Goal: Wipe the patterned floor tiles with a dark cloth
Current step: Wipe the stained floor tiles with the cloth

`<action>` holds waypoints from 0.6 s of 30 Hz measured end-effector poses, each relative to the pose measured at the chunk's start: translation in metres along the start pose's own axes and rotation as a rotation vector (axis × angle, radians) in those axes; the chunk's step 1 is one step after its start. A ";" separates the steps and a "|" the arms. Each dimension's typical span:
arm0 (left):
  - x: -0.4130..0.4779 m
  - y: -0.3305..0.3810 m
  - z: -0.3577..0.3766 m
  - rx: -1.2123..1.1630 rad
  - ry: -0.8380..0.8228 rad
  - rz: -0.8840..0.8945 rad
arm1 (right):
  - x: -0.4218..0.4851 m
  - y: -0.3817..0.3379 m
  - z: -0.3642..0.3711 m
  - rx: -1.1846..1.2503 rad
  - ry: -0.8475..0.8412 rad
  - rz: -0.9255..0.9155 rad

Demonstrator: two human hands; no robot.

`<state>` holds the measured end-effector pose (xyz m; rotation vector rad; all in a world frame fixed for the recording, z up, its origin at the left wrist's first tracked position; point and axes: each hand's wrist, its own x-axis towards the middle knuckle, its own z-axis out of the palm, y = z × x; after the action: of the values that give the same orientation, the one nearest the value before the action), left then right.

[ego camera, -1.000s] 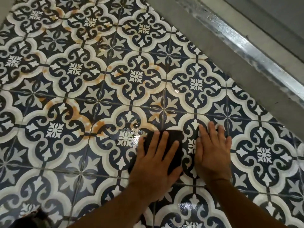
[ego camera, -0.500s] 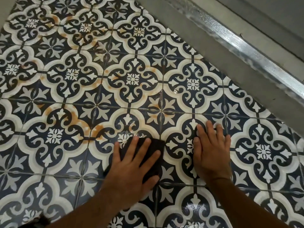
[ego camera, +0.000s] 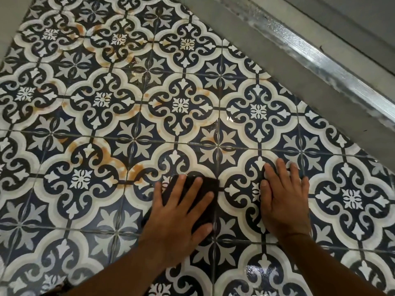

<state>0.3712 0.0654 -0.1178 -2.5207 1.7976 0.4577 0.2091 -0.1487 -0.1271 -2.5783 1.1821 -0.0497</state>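
1. Pressing flat, the left hand (ego camera: 177, 218) spreads its fingers wide over the one dark cloth (ego camera: 205, 189), pinning it to the patterned floor tiles (ego camera: 102, 99).
2. Just beside it, the right hand (ego camera: 284, 201) lies palm-down on bare tile, fingers narrow (holding nothing).
3. Orange stains (ego camera: 111, 159) mark tiles left of the cloth.

The dark cloth (ego camera: 206, 195) lies flat on the floor, low and centre in frame, mostly covered. The patterned floor tiles (ego camera: 181, 105), navy and white scrollwork, show orange stains at left and a wet sheen near the bottom.
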 end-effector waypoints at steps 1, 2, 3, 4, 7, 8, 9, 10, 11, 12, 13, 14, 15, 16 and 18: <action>-0.007 -0.013 0.000 0.019 -0.004 0.011 | 0.000 0.000 0.000 -0.005 -0.001 0.001; -0.010 -0.026 -0.001 0.043 -0.008 0.022 | 0.000 -0.001 0.000 -0.008 0.001 0.001; -0.008 -0.036 -0.004 0.061 -0.016 0.025 | 0.000 -0.001 0.000 -0.009 0.004 0.002; -0.002 -0.041 -0.008 0.069 -0.022 0.010 | 0.000 -0.001 0.000 -0.010 0.006 0.004; 0.023 -0.034 -0.017 0.031 0.011 -0.160 | -0.001 -0.001 -0.001 -0.015 -0.007 0.009; 0.028 -0.027 -0.017 0.007 0.033 -0.212 | -0.001 -0.002 -0.002 -0.013 -0.010 0.014; 0.029 -0.020 -0.016 -0.008 0.045 -0.231 | -0.001 -0.002 -0.002 -0.012 -0.013 0.019; 0.026 -0.015 -0.014 -0.015 0.045 -0.213 | -0.001 -0.003 -0.002 -0.013 -0.015 0.023; 0.019 -0.015 -0.012 -0.014 0.034 -0.164 | 0.000 -0.004 -0.003 -0.016 -0.019 0.027; 0.008 -0.018 -0.010 -0.006 0.019 -0.101 | 0.000 -0.005 -0.004 -0.018 -0.027 0.029; -0.004 -0.025 -0.008 0.008 0.004 -0.040 | 0.000 -0.005 -0.005 -0.015 -0.039 0.031; -0.017 -0.035 -0.007 0.025 -0.011 0.004 | 0.000 -0.006 -0.006 -0.007 -0.051 0.036; -0.030 -0.049 -0.006 0.044 -0.026 0.023 | 0.000 -0.007 -0.008 0.005 -0.062 0.045; -0.042 -0.064 -0.006 0.068 -0.034 0.025 | 0.000 -0.008 -0.010 0.017 -0.069 0.058; -0.057 -0.094 -0.007 0.123 -0.057 0.006 | 0.000 -0.013 -0.012 0.043 -0.067 0.092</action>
<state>0.4432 0.1486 -0.1123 -2.3969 1.7561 0.4014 0.2166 -0.1443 -0.1116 -2.4654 1.2591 0.0304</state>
